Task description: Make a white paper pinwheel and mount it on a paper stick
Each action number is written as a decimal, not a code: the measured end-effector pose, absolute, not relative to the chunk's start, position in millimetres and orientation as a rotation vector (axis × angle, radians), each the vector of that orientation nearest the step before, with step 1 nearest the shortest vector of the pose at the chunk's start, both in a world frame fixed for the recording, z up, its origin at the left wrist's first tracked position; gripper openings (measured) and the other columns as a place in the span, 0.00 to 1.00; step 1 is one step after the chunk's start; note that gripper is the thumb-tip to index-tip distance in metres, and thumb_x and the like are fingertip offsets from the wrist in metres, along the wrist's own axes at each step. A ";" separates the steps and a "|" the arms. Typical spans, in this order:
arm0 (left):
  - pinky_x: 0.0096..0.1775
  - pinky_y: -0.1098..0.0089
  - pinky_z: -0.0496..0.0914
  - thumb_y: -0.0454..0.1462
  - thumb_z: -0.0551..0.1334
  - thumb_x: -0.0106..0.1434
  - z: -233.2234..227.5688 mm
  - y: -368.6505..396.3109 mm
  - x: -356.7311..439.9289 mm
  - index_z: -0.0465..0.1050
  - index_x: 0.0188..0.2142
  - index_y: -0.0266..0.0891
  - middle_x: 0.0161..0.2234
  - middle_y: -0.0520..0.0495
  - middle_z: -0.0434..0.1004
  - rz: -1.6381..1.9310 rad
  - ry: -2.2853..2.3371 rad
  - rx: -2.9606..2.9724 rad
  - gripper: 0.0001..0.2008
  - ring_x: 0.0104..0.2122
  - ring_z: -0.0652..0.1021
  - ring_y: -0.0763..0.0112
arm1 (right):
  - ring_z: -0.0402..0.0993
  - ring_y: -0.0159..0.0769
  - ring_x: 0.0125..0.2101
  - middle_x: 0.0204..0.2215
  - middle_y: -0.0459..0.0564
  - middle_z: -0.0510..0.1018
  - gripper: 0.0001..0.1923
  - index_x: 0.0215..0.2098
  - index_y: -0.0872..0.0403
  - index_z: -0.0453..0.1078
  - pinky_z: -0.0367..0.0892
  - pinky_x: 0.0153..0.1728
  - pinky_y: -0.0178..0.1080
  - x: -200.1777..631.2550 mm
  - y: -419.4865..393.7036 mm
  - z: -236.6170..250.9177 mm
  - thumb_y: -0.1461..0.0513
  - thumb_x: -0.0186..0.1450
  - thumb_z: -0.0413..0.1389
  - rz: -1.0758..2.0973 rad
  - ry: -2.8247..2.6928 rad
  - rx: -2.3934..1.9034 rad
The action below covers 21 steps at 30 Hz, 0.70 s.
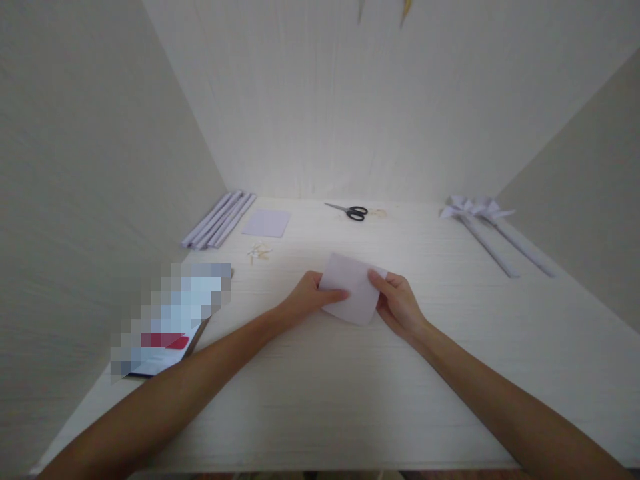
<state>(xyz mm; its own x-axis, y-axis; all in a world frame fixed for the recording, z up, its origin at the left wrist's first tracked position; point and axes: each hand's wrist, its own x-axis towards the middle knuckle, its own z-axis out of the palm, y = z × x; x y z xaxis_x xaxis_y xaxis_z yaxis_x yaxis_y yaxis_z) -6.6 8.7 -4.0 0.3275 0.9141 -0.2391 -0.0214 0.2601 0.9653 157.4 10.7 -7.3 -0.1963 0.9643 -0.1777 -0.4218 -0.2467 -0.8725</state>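
Note:
A pale lilac square sheet of paper (353, 303) is held above the white table, tilted and slightly curved. My left hand (314, 293) grips its left edge, thumb lying across the face and the other fingers hidden behind. On the opposite side my right hand (400, 300) pinches the upper right corner, thumb on top and fingers beneath. Farther back on the left lies a flat stack or sheet of square lilac paper (267, 223). Scissors with black handles (356, 213) rest near the back wall, their blades pointing left.
Several rolled paper tubes (220, 220) lie at the back left. Small white and tan bits (260, 252) sit before the paper square. A tablet-like screen (173, 320), partly blurred, leans at left. Two paper pinwheel-like pieces on sticks (493, 233) lie at the back right. Walls enclose three sides.

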 end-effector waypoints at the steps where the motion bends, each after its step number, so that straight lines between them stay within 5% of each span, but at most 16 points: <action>1: 0.33 0.69 0.68 0.39 0.66 0.43 -4.3 8.2 -6.1 0.74 0.30 0.32 0.28 0.45 0.77 0.829 1.051 1.112 0.14 0.27 0.75 0.70 | 0.68 0.31 0.21 0.19 0.47 0.75 0.09 0.21 0.56 0.72 0.64 0.26 0.36 157.5 10.6 -7.5 0.57 0.47 0.62 1.658 -0.855 -0.937; 5: 0.29 0.72 0.67 0.40 0.66 0.43 -4.5 6.7 -3.9 0.74 0.28 0.32 0.27 0.47 0.77 0.877 1.114 1.091 0.14 0.25 0.74 0.72 | 0.67 0.30 0.21 0.19 0.47 0.73 0.12 0.19 0.55 0.69 0.62 0.25 0.35 165.1 30.5 -6.9 0.55 0.52 0.57 1.446 -0.973 -1.001; 10: 0.27 0.71 0.67 0.40 0.66 0.42 -2.7 6.1 -1.3 0.73 0.27 0.30 0.26 0.45 0.76 0.919 1.151 1.059 0.15 0.24 0.74 0.71 | 0.67 0.31 0.23 0.23 0.50 0.75 0.13 0.23 0.57 0.70 0.61 0.25 0.34 183.6 113.3 2.1 0.57 0.57 0.50 0.588 -1.720 -1.393; 14: 0.26 0.71 0.67 0.40 0.67 0.40 -1.9 5.7 -0.4 0.73 0.25 0.30 0.23 0.46 0.76 0.921 1.160 0.988 0.15 0.22 0.74 0.71 | 0.68 0.35 0.27 0.24 0.51 0.75 0.05 0.22 0.57 0.70 0.61 0.33 0.38 183.7 180.4 10.7 0.64 0.52 0.53 0.379 -1.887 -1.506; 21: 0.27 0.71 0.67 0.40 0.67 0.39 -4.0 6.0 -1.4 0.73 0.25 0.29 0.23 0.45 0.75 0.934 1.124 0.957 0.15 0.22 0.73 0.71 | 0.67 0.41 0.38 0.35 0.58 0.73 0.06 0.29 0.59 0.71 0.59 0.39 0.40 161.4 228.0 5.5 0.67 0.54 0.53 0.212 -2.107 -1.639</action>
